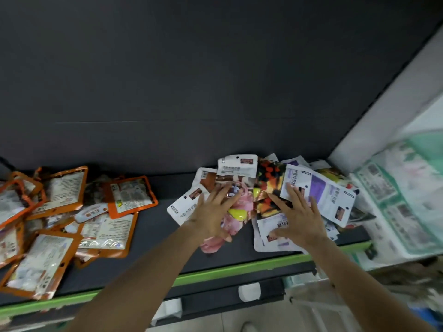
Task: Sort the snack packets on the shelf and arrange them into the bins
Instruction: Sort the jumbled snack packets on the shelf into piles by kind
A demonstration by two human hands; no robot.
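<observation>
Orange packets cut off at left; print on them blurred.

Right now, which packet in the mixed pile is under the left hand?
The pink packet with the yellow patch: the left hand lies spread over it. The white-and-purple packets lie further right, under the right hand.

Two packet heaps — left, right — on shelf.

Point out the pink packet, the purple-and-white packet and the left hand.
pink packet (245,204), head view, its upper right part.
purple-and-white packet (322,188), head view, its purple panel.
left hand (211,213), head view, back of hand.
</observation>
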